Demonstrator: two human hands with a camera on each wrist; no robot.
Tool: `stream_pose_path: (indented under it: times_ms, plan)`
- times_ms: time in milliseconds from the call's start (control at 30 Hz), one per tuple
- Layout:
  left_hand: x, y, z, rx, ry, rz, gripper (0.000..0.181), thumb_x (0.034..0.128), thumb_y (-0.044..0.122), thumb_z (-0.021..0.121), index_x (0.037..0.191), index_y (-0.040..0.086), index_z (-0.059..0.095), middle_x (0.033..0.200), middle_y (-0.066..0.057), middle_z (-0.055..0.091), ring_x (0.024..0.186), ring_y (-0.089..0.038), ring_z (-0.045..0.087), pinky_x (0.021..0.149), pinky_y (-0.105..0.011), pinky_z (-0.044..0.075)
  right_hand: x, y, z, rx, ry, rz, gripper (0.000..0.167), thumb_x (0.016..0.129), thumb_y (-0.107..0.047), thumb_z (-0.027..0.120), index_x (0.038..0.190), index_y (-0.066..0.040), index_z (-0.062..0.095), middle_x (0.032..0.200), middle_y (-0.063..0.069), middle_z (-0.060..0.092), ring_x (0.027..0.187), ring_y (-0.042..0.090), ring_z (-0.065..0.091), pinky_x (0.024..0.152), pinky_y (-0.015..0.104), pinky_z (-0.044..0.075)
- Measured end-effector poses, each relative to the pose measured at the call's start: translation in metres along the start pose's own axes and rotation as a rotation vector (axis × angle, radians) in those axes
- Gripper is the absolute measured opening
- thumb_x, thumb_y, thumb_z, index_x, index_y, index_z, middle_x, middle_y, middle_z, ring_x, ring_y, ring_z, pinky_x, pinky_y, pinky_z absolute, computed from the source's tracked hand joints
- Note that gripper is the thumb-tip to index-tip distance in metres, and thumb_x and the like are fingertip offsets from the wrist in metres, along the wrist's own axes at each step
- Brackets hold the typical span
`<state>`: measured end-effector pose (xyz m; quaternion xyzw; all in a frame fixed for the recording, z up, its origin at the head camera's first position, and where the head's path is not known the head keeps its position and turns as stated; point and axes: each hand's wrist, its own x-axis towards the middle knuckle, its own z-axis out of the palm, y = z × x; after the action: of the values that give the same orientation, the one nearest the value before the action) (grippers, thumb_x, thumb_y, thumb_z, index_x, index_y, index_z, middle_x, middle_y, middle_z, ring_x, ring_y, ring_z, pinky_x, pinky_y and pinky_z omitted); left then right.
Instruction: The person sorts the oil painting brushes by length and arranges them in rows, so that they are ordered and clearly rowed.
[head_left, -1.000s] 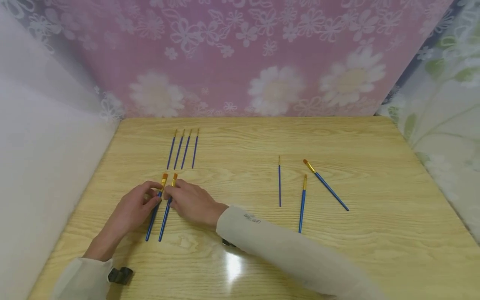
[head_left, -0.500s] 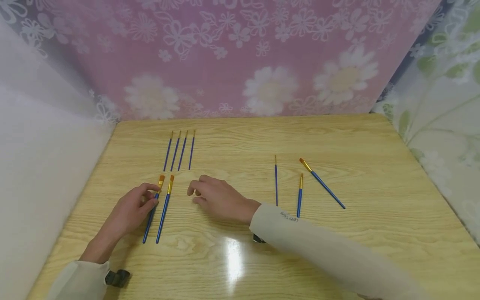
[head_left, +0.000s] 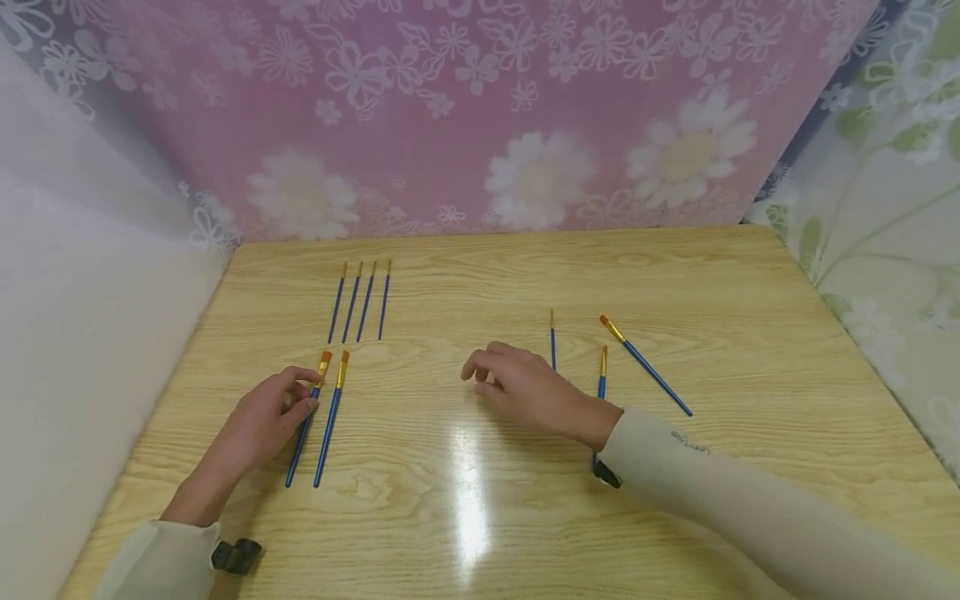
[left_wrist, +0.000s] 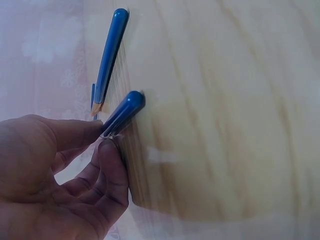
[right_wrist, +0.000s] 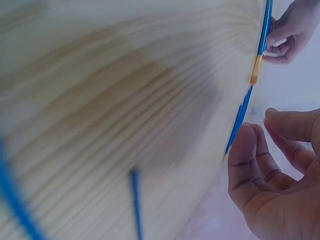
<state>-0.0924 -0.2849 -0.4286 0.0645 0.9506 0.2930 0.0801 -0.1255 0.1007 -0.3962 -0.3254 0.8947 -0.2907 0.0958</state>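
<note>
My left hand pinches the leftmost flat brush, blue-handled with a gold ferrule, between thumb and fingers at the table's left. A second flat brush lies just right of it, untouched. In the left wrist view the fingers of that hand close on the blue handle. Over the middle, my right hand hovers with loosely bent fingers and nothing in them. It partly covers a thin brush, and its wrist crosses a round blue brush. The right wrist view shows this hand with thumb and fingers apart.
Several thin brushes lie side by side at the back left of the wooden table. A slanted brush lies at the right. Behind the table hangs a pink floral cloth, and a pale wall stands at the left.
My right hand has let go of the second flat brush and moved right to the middle of the table. My left hand has stayed at the leftmost flat brush. The head view has shifted slightly.
</note>
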Motion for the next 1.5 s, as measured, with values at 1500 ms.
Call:
stream_pose_path:
  times_ms: [1500]
  plan:
    - [0.001,0.002,-0.002,0.000,-0.022,0.004,0.032,0.1110,0.012,0.064,0.141,0.001,0.061,0.113,-0.017,0.071,0.080,-0.016,0.058,0.062,-0.030,0.045,-0.107,0.148,-0.077,-0.127,0.172,0.423,0.024,0.105,-0.013,0.073,0.122,0.004,0.074,0.107,0.019,0.075,0.092,0.031,0.072,0.081,0.056,0.058]
